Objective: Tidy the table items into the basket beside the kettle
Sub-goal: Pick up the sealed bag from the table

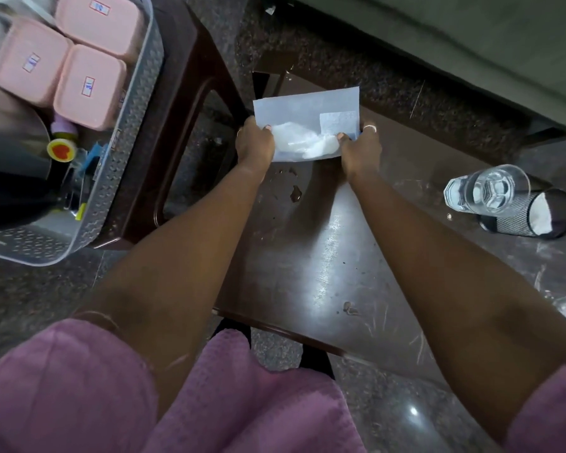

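Three pink boxes [88, 85] in basket [124, 152]

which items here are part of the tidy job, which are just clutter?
In the job:
- pale blue paper packet, held by left hand and right hand
- grey perforated plastic basket
- clear drinking glass and black mesh cup on the dark brown table

Lying about:
- three pink lidded boxes, already in the basket
- brown plastic stool

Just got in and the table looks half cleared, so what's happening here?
A person is tidying up. Both the left hand and right hand grip a pale blue packet above the dark table. A glass and mesh cup remain on the table. The grey basket to the left already holds pink boxes.
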